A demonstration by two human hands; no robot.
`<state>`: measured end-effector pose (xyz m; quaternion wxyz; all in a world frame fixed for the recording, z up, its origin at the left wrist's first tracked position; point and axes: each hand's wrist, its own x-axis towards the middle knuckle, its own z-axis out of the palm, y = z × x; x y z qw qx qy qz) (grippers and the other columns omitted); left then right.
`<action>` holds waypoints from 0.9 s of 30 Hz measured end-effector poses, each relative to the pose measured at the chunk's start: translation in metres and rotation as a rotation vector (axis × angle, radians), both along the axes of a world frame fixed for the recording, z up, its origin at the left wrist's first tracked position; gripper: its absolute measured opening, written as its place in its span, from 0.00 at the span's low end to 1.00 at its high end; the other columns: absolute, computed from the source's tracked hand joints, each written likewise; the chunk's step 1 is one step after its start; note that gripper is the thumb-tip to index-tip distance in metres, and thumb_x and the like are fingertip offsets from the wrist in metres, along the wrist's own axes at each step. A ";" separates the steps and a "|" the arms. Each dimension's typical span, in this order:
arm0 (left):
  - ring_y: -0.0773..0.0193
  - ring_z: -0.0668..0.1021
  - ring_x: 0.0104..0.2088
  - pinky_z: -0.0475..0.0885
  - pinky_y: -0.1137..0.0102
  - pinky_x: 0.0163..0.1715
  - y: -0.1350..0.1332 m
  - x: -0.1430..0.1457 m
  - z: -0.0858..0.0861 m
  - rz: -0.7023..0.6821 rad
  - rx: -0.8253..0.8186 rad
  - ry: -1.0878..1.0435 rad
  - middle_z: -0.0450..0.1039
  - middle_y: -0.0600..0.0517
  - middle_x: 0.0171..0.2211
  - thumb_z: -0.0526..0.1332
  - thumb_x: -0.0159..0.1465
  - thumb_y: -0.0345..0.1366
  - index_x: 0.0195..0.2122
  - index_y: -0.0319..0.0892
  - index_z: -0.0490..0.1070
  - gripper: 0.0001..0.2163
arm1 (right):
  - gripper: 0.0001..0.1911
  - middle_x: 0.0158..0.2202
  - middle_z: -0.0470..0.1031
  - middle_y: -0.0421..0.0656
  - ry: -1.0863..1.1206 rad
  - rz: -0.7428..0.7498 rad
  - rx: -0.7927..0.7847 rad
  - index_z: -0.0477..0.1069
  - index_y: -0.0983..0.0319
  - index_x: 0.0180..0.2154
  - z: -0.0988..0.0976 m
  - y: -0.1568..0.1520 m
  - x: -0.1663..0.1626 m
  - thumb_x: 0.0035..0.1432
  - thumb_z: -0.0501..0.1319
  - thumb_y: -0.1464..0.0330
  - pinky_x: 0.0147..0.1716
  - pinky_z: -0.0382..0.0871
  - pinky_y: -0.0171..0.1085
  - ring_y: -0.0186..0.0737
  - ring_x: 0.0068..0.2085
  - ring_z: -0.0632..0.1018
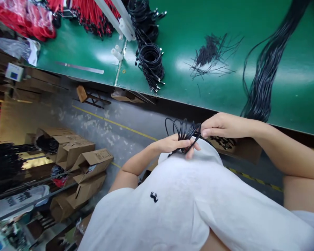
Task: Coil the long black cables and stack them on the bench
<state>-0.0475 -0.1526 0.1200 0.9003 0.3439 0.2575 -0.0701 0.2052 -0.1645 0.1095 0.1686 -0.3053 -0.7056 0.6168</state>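
Black cable coil [183, 131], a small bundle of thin loops, is held in front of the person's white shirt [188, 205], below the near edge of the green desk [199, 21]. Left hand [176, 143] supports the bundle from below, its fingers [191, 148] curled shut around the strands. Right hand [221, 126] meets it from the other side, fingers pressed together and pinching the same loops at their right end. On the shirt sits a small dark embroidered animal logo [154, 197]; no lettering goes with it. On the desk lie a finished coil of black cables [151, 64], a scatter of short black ties [211, 55] and a long hank of black wires [267, 69] running off the near edge. Cardboard boxes [78, 167] stand on the floor to the left; their printed labels are too small to read.
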 end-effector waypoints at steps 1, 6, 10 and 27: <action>0.67 0.75 0.24 0.72 0.72 0.28 -0.001 0.000 0.000 -0.007 -0.041 -0.007 0.73 0.50 0.22 0.65 0.61 0.53 0.43 0.37 0.79 0.22 | 0.23 0.27 0.75 0.40 0.000 -0.005 -0.011 0.74 0.61 0.31 -0.006 0.001 0.001 0.66 0.53 0.51 0.31 0.61 0.34 0.34 0.29 0.72; 0.72 0.61 0.10 0.56 0.75 0.11 -0.001 -0.015 -0.002 0.190 -0.109 -0.023 0.61 0.58 0.12 0.64 0.62 0.51 0.40 0.36 0.78 0.20 | 0.22 0.31 0.76 0.43 -0.087 -0.309 -0.014 0.74 0.62 0.31 -0.059 0.008 0.031 0.61 0.58 0.50 0.39 0.63 0.36 0.37 0.34 0.73; 0.75 0.46 0.06 0.43 0.76 0.07 0.018 -0.048 0.011 0.769 -0.011 0.089 0.40 0.66 0.08 0.53 0.69 0.52 0.48 0.44 0.76 0.20 | 0.14 0.30 0.73 0.45 -0.402 -0.609 -0.091 0.72 0.63 0.31 -0.121 -0.016 0.076 0.64 0.55 0.62 0.40 0.62 0.37 0.37 0.34 0.71; 0.58 0.82 0.43 0.74 0.65 0.47 0.010 -0.013 -0.032 0.306 0.098 0.148 0.81 0.42 0.38 0.69 0.58 0.49 0.40 0.37 0.77 0.19 | 0.16 0.30 0.72 0.45 -0.398 0.031 0.785 0.74 0.61 0.36 -0.019 -0.016 -0.022 0.68 0.48 0.72 0.30 0.53 0.39 0.38 0.30 0.70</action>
